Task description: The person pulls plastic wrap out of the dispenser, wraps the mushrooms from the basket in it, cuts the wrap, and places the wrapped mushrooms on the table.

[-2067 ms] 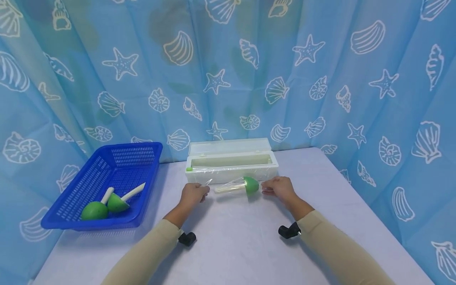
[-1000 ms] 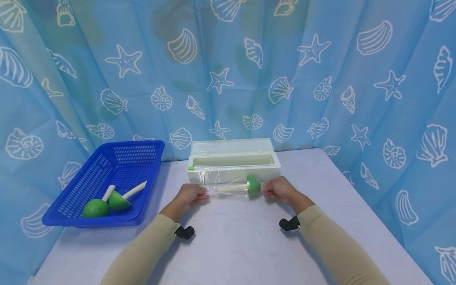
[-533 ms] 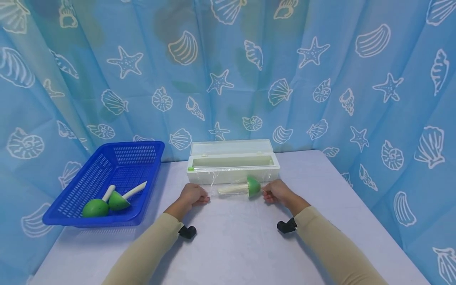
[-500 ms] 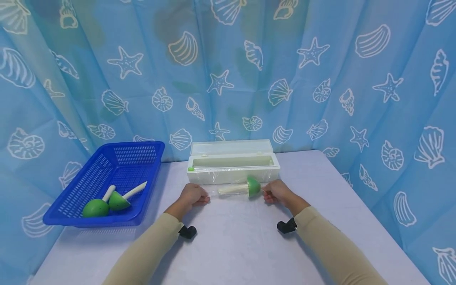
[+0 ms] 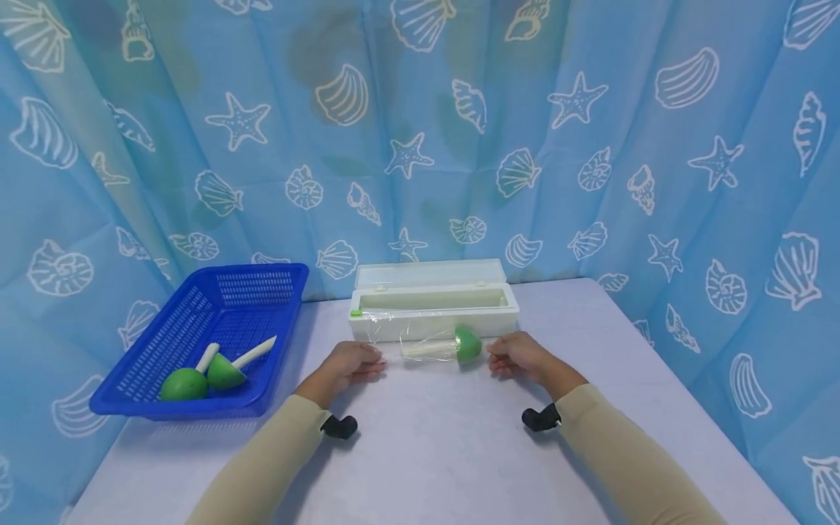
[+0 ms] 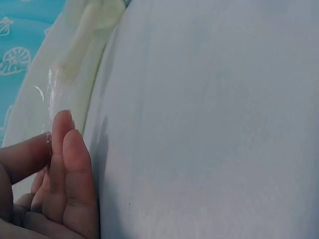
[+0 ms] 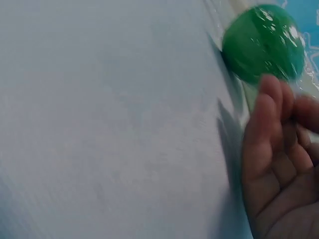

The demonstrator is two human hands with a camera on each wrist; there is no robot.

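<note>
A mushroom-shaped piece with a green cap point(image 5: 468, 345) and a whitish stem point(image 5: 428, 350) lies sideways on the table, stem to the left. Clear cling film point(image 5: 392, 329) runs from the dispenser box over it, and wrinkles of film shine on the cap in the right wrist view. At the stem's end, my left hand point(image 5: 352, 362) pinches the film between thumb and fingers. Beside the cap, my right hand point(image 5: 523, 355) pinches the film's other side. Behind stands the white dispenser box point(image 5: 433, 326), lid point(image 5: 429, 273) raised, with a green slider point(image 5: 356, 313) at its left.
On the left a blue basket point(image 5: 278, 357) holds two more mushroom pieces, with green caps point(image 5: 184, 384) and pale stems. A curtain point(image 5: 420, 204) with shell prints hangs directly behind the box. White cloth point(image 5: 433, 445) covers the table.
The film has come down over the mushroom-shaped piece and lies closer on its stem. My hands have shifted only slightly, still pinching it. The head view has drifted a little.
</note>
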